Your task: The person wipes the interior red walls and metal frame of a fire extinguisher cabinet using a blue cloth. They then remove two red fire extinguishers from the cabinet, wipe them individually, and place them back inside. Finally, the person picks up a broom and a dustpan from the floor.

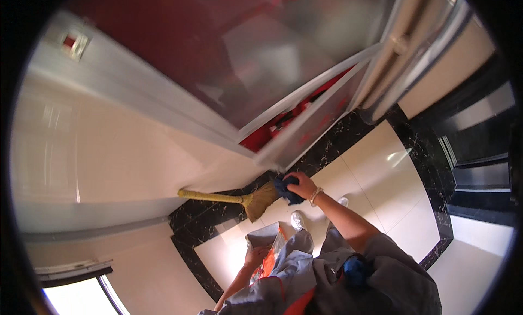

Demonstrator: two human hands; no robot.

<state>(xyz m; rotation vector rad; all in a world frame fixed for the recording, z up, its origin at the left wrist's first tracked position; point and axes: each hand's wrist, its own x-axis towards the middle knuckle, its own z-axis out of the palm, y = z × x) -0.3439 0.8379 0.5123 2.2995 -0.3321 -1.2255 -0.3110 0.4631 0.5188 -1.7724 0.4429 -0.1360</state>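
My right hand (pixel 302 185), with a pale beaded bracelet at its wrist, grips a bunched dark blue cloth (pixel 288 191). It is low by the foot of a white-framed cabinet or display case (pixel 265 153). Just left of the cloth is a straw broom (pixel 259 200), its yellow handle pointing left along the wall. Near my left leg, my left hand (pixel 256 257) is closed at a grey dustpan-like container (pixel 264 233). An orange and clear plastic bag (pixel 267 264) lies against that hand and the container. My left fingertips are hard to make out.
Dark red glass panels (pixel 184 57) rise ahead, blurred. Beige pipes (pixel 384 62) run down at the right. Black marble edging (pixel 327 145) borders the cream tiled floor (pixel 367 180). Dark furniture or steps (pixel 482 176) stand at far right, and a bright window (pixel 81 296) is at lower left.
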